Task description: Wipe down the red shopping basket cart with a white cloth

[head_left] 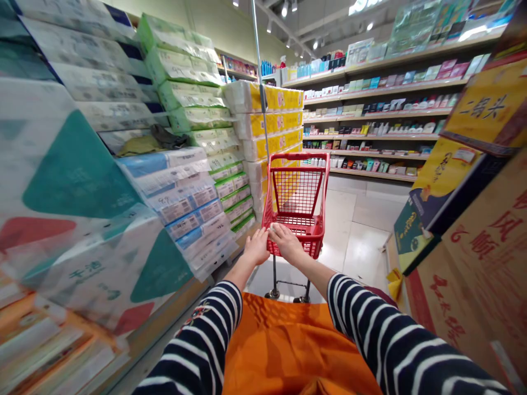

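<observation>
A small red shopping cart (297, 192) with a wire basket stands in the aisle right in front of me, a thin metal pole rising from it. My left hand (257, 247) and my right hand (286, 241) rest side by side on the cart's near rim, fingers curled over it. The basket looks empty. My arms wear dark sleeves with white stripes, over an orange garment (284, 345).
Stacked packs of tissue paper (181, 203) line the left side, with yellow packs (272, 126) further on. Brown cartons (481, 263) crowd the right. Store shelves of small products (370, 120) run along the back. Pale floor tiles (354, 236) lie beyond the cart.
</observation>
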### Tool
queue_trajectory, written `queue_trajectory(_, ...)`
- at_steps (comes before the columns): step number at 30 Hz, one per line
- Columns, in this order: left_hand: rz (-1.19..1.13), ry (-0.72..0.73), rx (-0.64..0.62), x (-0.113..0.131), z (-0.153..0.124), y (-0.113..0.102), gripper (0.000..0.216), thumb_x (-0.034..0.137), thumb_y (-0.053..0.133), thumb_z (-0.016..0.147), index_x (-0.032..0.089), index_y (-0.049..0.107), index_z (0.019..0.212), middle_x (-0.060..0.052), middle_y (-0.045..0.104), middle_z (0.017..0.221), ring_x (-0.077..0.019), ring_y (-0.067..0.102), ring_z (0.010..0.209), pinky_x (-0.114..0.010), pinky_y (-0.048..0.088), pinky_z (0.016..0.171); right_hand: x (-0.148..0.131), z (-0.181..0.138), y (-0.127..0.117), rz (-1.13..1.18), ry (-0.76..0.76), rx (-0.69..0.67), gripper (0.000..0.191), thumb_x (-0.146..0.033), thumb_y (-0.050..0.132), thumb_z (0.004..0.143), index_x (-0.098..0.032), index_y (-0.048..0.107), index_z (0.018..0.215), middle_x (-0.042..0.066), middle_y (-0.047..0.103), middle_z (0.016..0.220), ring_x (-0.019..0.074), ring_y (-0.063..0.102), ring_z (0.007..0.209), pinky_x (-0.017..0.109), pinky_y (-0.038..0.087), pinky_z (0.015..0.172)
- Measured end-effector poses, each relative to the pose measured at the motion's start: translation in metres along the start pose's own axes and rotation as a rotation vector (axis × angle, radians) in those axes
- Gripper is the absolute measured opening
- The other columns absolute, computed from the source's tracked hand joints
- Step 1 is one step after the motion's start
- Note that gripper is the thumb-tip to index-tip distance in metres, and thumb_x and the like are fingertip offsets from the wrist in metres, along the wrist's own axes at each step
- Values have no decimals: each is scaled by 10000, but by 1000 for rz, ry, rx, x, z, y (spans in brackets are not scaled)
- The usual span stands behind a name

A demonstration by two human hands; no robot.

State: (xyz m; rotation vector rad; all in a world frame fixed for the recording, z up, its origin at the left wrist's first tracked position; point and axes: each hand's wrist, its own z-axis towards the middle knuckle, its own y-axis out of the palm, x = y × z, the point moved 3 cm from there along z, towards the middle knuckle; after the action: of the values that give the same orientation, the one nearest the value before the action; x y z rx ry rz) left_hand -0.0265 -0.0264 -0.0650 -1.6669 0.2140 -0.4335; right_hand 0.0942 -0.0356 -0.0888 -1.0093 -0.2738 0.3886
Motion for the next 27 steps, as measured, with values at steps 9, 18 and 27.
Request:
queue_trajectory(9,-75,-48,26,-5,-3,8,747,162,525,755,212,209,1430,-79,129,1556,-239,132,1420,-524,186,1120,32,-37,-6,-34,46,29,419,-121,391,893,-155,517,1291,147,438,1398,281,344,1312,473,356,1043)
queue_trajectory(18,-12,-85,-1,-13,-11,20,785,161,530,747,211,170,1443,-83,111,1558,-230,126,1422,-514,185,1120,-7,16,4,8,-79,-44,399,-132,442,887,-150,523,1277,156,442,1389,262,376,1296,438,364,1047)
queue_trajectory(27,-44,-50,41,-1,-5,17,744,132,462,760,186,175,1445,-75,116,1557,-225,126,1422,-523,161,1128,31,-27,-6,-55,-117,73,432,-92,410,876,-156,520,1288,143,461,1379,272,370,1302,458,374,1033)
